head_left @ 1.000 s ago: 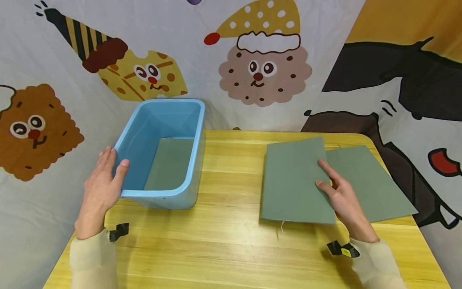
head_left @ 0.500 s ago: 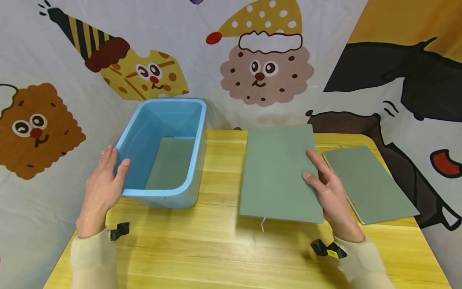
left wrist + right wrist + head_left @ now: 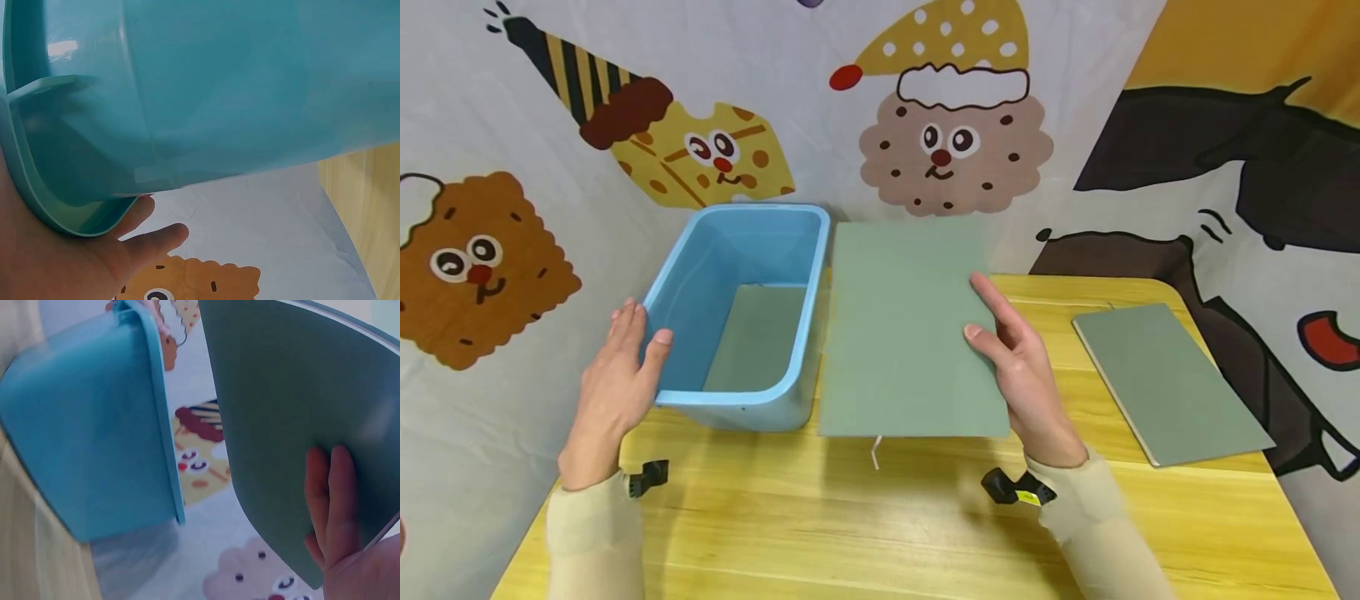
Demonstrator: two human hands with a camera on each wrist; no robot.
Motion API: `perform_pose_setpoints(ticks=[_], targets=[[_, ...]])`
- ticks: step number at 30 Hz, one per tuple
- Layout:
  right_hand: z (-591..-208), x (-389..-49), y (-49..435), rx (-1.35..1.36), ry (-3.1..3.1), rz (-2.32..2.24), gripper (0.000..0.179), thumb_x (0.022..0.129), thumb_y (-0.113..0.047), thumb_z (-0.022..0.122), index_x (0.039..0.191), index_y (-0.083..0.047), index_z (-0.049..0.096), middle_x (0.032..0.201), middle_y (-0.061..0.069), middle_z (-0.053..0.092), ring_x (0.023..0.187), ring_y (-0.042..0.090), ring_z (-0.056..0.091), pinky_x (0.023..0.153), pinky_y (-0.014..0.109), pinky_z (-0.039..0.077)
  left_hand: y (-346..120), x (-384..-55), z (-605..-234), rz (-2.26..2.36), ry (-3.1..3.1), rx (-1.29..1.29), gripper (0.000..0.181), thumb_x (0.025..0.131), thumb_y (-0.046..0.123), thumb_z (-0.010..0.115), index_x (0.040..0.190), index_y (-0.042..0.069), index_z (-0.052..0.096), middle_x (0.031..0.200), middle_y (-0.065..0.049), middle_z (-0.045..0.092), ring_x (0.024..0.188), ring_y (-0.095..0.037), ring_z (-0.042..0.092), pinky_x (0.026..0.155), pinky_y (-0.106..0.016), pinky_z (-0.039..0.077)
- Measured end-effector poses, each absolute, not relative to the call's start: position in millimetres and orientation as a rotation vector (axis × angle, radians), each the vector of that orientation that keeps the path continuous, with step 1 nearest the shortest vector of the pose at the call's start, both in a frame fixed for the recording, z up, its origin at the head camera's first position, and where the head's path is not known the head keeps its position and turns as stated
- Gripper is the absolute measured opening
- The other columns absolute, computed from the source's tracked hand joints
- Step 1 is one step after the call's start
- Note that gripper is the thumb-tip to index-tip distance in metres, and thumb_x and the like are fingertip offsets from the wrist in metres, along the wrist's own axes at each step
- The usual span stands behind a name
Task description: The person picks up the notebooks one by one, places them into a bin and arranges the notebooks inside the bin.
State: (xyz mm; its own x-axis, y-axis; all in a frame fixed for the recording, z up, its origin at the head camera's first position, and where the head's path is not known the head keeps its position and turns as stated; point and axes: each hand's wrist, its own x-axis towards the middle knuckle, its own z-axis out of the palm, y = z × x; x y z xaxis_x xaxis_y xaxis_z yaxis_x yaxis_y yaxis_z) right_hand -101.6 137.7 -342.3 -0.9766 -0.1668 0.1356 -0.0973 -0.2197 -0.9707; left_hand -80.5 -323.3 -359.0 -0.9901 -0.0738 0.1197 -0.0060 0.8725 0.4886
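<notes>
A: The held notebook [image 3: 906, 333] has moved leftward in the right hand [image 3: 1033, 383], away from the second notebook [image 3: 1172, 379], and is now near the right side of the blue bin [image 3: 816, 342].

B: How is it gripped?

A: By its right edge: thumb and index finger at the upper cover, other fingers [image 3: 342, 494] against the underside. It's raised above the tabletop [image 3: 925, 542], outside the bin, with a pale ribbon [image 3: 876, 454] hanging from its near edge.

B: And the left hand [image 3: 613, 375]?

A: As before, it touches the bin's near left corner, fingers extended, thumb spread wide.

B: What else?

A: A flat green item [image 3: 756, 346] lies on the bin's bottom; the second notebook lies on the tabletop, to the right.
</notes>
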Motion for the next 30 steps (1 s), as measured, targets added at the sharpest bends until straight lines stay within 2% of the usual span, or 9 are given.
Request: perform_pose_setpoints(ticks=[14,16,19,22,24,25,27,30], targets=[[-327.2,-130.4,49.2,-0.425,1.661,-2.5,0.06,0.106,-0.006,0.054,0.162,-0.017,0.037,0.163,-0.006,0.037,0.14,0.02,0.047,0.096,0.029,0.055,-322.1,-80.6,-358.3,-0.767,-2.919,0.073,0.081,0.111,0.058,0.018,0.162,-0.006,0.014,0.171,-0.022,0.006,0.158,-0.042,0.002,0.114,-0.076,0.013],[-327.3,-133.1,37.8,-0.434,1.663,-2.496,0.061,0.105,-0.005,0.054,0.162,-0.015,0.036,0.165,-0.006,0.034,0.143,0.016,0.043,0.102,0.03,0.051,-322.1,-81.5,-358.5,-0.767,-2.912,0.073,0.081,0.111,0.058,0.017,0.162,-0.006,0.015,0.171,-0.022,0.007,0.158,-0.042,0.002,0.114,-0.076,0.013],[-327.6,-137.3,22.4,-0.448,1.713,-2.49,0.061,0.104,-0.003,0.054,0.162,-0.009,0.035,0.167,-0.004,0.032,0.151,0.009,0.031,0.116,0.03,0.037,-321.8,-82.6,-358.8,-0.763,-2.908,0.074,0.082,0.11,0.059,0.015,0.162,-0.006,0.016,0.171,-0.022,0.007,0.158,-0.042,0.003,0.115,-0.075,0.012],[-328.1,-141.7,8.7,-0.466,1.794,-2.461,0.061,0.104,-0.002,0.054,0.161,-0.006,0.035,0.168,-0.004,0.03,0.154,0.004,0.02,0.123,0.031,0.024,-321.6,-82.5,-358.9,-0.767,-2.907,0.072,0.083,0.11,0.059,0.013,0.162,-0.006,0.016,0.171,-0.022,0.007,0.158,-0.041,0.002,0.116,-0.075,0.011],[-327.9,-144.5,0.2,-0.478,1.878,-2.413,0.062,0.104,-0.002,0.054,0.162,-0.007,0.034,0.168,-0.004,0.03,0.152,0.005,0.023,0.121,0.031,0.026,-321.3,-82.2,-358.8,-0.773,-2.908,0.076,0.084,0.11,0.06,0.012,0.162,-0.005,0.016,0.171,-0.023,0.007,0.158,-0.041,0.002,0.116,-0.075,0.01],[-327.8,-146.1,-4.1,-0.485,1.923,-2.382,0.062,0.104,-0.004,0.054,0.162,-0.008,0.033,0.168,-0.004,0.03,0.147,0.007,0.031,0.12,0.031,0.028,-321.3,-82.1,-358.7,-0.775,-2.906,0.076,0.084,0.11,0.06,0.012,0.162,-0.005,0.015,0.171,-0.022,0.007,0.158,-0.041,0.002,0.116,-0.075,0.01],[-326.7,-149.3,-12.8,-0.499,2.013,-2.315,0.063,0.105,-0.006,0.054,0.163,-0.009,0.031,0.169,-0.005,0.029,0.147,0.007,0.032,0.12,0.03,0.028,-321.6,-81.8,-358.9,-0.78,-2.902,0.076,0.084,0.109,0.061,0.012,0.162,-0.005,0.016,0.171,-0.022,0.007,0.158,-0.042,0.002,0.117,-0.074,0.009],[-324.9,-154.2,-25.6,-0.533,2.111,-2.214,0.063,0.106,-0.01,0.052,0.164,-0.01,0.028,0.17,-0.005,0.026,0.15,0.006,0.028,0.123,0.028,0.021,-322.2,-81.2,-359.1,-0.786,-2.892,0.072,0.085,0.11,0.06,0.012,0.162,-0.006,0.017,0.171,-0.023,0.008,0.157,-0.042,0.003,0.117,-0.074,0.01]])
